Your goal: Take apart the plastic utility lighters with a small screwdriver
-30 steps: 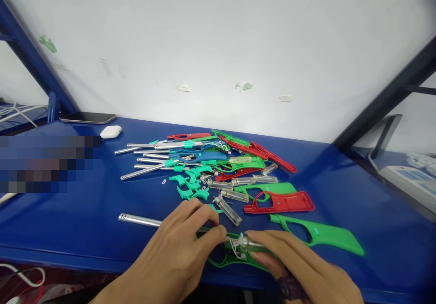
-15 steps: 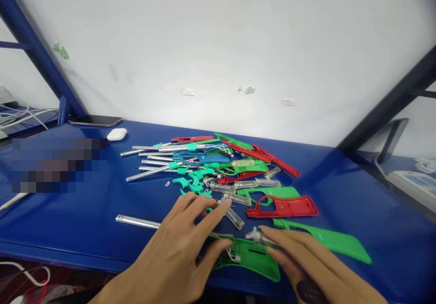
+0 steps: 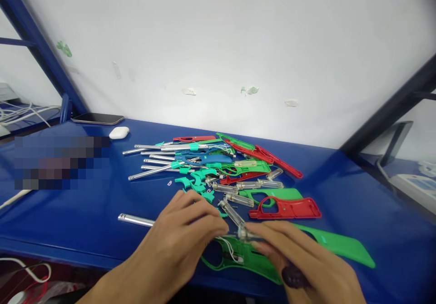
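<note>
My left hand (image 3: pixel 184 236) is above the left part of a green half-shell (image 3: pixel 252 261), its thumb and fingers pressed together near white wires (image 3: pixel 229 246); what they pinch is hidden. A metal tube (image 3: pixel 134 220) extends leftward from beneath this hand. My right hand (image 3: pixel 296 254) pinches a small clear fluid tank (image 3: pixel 245 234) by its body, with the fitting end pointing left over the shell. Another clear tank (image 3: pixel 232 213) lies just behind it. A second green shell half (image 3: pixel 344 245) lies partly behind my right hand.
Behind my hands is a pile of metal tubes (image 3: pixel 146 172), teal triggers (image 3: pixel 195 179), clear tanks and a red shell (image 3: pixel 289 208). A phone (image 3: pixel 98 119) and white case (image 3: pixel 119 133) lie back left. The white wall (image 3: pixel 218 45) bounds the table.
My right hand has moved left with the clear tank, closer to my left hand. The left thumb and fingers have closed together. The view has shifted slightly.
</note>
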`<state>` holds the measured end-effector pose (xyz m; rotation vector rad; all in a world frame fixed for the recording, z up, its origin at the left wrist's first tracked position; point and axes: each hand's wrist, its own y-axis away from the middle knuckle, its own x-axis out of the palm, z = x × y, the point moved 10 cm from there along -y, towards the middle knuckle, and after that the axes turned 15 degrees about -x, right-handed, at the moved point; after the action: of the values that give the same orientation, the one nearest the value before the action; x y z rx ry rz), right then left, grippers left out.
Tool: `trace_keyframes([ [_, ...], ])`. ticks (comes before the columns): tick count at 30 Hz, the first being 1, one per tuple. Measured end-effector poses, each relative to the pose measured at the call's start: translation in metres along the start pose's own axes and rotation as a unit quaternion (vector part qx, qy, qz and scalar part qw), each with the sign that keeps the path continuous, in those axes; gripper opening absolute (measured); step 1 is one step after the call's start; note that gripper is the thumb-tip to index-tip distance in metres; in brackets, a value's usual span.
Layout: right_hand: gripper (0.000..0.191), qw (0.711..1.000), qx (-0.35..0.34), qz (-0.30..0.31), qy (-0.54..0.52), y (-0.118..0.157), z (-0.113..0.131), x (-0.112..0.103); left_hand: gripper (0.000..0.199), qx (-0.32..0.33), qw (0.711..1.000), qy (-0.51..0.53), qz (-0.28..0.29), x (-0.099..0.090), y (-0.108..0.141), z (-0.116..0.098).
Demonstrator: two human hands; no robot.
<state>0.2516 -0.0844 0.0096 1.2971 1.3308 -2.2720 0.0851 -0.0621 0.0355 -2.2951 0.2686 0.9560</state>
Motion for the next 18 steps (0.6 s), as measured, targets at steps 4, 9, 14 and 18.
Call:
trace_keyframes([
  [4,0.029,0.994,0.066,-0.037,0.082,-0.005,-0.019,-0.012,0.014,-0.048,0.994,-0.083,-0.051,-0.014,-0.007,0.023],
  [9,0.034,0.985,0.097,-0.016,0.142,-0.018,-0.028,0.004,0.02,-0.057,0.989,-0.137,-0.024,-0.007,-0.006,0.036],
  [14,0.026,0.988,0.073,-0.035,0.129,-0.015,-0.021,-0.005,0.027,-0.06,0.986,-0.156,0.022,-0.006,0.0,0.035],
  [18,0.032,0.995,0.012,0.04,0.094,0.004,-0.008,-0.002,0.025,-0.083,0.977,-0.186,0.065,-0.019,0.01,0.041],
])
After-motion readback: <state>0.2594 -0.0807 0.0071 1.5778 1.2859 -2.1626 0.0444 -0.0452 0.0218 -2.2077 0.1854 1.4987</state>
